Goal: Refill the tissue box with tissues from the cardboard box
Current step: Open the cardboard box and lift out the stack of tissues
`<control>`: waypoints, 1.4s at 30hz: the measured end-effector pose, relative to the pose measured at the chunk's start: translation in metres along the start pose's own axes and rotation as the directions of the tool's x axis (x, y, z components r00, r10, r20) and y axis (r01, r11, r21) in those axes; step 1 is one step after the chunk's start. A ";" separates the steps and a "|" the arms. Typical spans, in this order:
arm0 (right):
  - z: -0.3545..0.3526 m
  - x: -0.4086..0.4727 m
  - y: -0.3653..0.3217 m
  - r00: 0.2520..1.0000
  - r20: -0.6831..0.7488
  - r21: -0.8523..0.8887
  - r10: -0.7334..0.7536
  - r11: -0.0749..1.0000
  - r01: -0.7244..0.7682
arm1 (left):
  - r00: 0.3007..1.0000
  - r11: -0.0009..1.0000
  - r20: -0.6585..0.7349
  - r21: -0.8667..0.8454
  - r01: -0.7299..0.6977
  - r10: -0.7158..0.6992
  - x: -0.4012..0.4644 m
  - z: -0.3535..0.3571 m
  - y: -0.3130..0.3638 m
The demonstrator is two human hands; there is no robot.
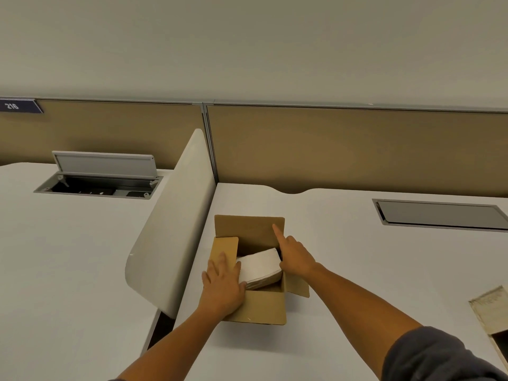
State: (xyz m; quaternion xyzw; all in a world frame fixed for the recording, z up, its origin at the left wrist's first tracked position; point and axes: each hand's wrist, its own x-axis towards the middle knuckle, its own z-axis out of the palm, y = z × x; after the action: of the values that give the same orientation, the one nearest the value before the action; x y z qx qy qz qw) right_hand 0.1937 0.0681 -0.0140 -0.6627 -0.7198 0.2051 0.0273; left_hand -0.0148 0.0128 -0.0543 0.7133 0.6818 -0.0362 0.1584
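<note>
Even, warm, slightly dim indoor light from overhead. Soft shadows only, under the cardboard box (255, 306) and behind the white divider (176, 224). No glare. Mild softness overall; wide-angle bending of the partition (357, 147) top and desk (357, 270) edges toward the corners.

White desk (357, 270), curved white divider (170, 229), tan partition wall (357, 144), open cable hatch (104, 174), number sign (16, 106)

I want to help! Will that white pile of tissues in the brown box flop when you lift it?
Probably a bit: the tissue stack is thin loose sheets, and its near edge already curves down. It looks light. Both the left hand and right hand are on it, likely to support it.
</note>
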 end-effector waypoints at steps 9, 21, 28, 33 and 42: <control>0.003 0.008 0.006 0.993 0.053 0.116 0.102 0.987 -0.108 | 0.961 0.923 -0.273 -0.380 -0.065 -0.045 -0.001 -0.032 -0.020; 0.015 0.017 0.014 0.976 0.138 0.220 0.169 0.956 -0.196 | 0.913 0.872 -0.273 -0.465 0.151 -0.303 0.005 -0.038 -0.079; 0.016 0.018 0.017 0.970 0.170 0.197 0.172 0.959 -0.205 | 0.949 0.913 -0.076 -0.306 0.270 -0.306 0.011 -0.025 -0.072; 0.018 0.019 0.021 0.977 0.144 0.132 0.157 0.975 -0.177 | 0.951 0.827 -0.041 -0.505 0.244 -0.306 0.007 -0.025 -0.082; 0.016 0.009 0.017 0.996 -0.014 0.010 0.083 0.997 -0.082 | 0.905 0.998 -0.423 -0.052 0.025 -0.045 0.002 -0.031 -0.072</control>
State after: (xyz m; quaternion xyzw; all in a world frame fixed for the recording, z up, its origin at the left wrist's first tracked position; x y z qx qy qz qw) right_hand 0.2039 0.0736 -0.0363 -0.6931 -0.6906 0.2049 0.0272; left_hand -0.0901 0.0250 -0.0384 0.6881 0.7131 0.1326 0.0220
